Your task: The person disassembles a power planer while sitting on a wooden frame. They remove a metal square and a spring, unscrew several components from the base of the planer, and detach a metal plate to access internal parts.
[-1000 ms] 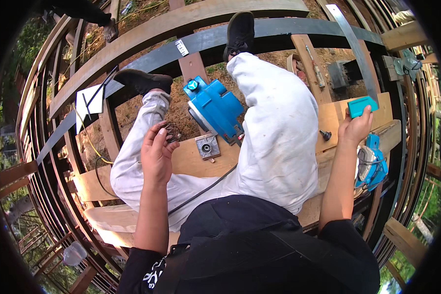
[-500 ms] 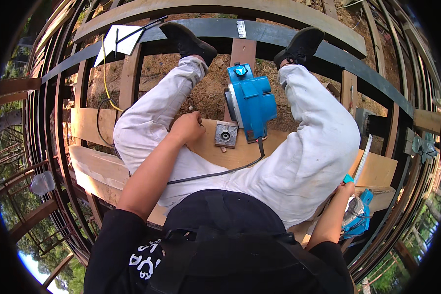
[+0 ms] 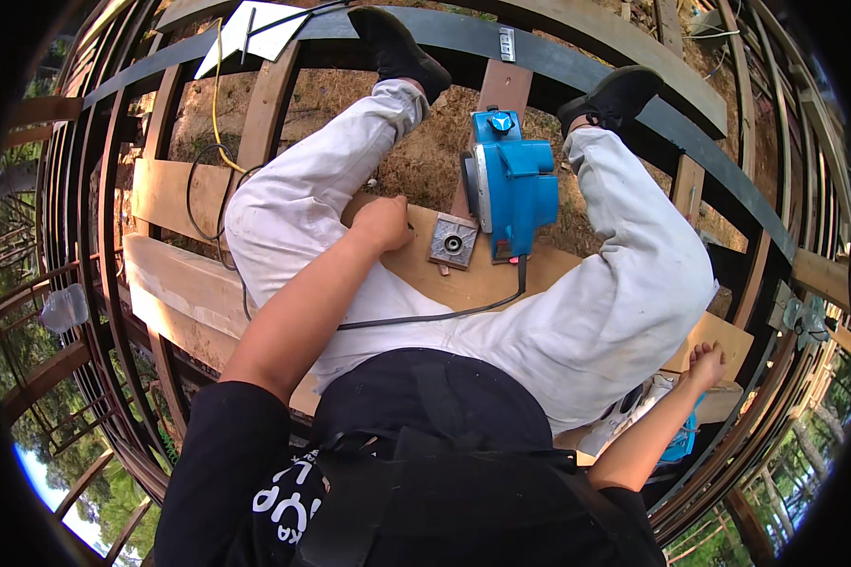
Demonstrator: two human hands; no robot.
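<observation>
On the plank [image 3: 558, 272] between my legs stands a blue electric planer [image 3: 522, 184] with a black cord [image 3: 416, 323]. Just left of it lies a square grey metal part [image 3: 452, 242] with a round ringed hole in its middle. My left hand [image 3: 384, 225] rests by the inner side of my left knee, fingers curled closed; a tiny dark bit shows at the fingertips, too small to name. Out past my right thigh, my right hand [image 3: 707, 365] hovers over a board, its fingers loosely bent with the tips a little apart. Nothing shows in it.
Below my right forearm a second blue tool [image 3: 679, 442] is mostly hidden. Wooden beams with open gaps to the ground surround me, and a dark beam [image 3: 444, 33] runs under my feet. A white sheet [image 3: 260, 33] lies far left, near a yellow cord [image 3: 217, 104].
My right hand has let go of a small teal-ended thing and moved outward and slightly forward. The white rule near it no longer shows. The left hand stays beside the knee; the view has shifted.
</observation>
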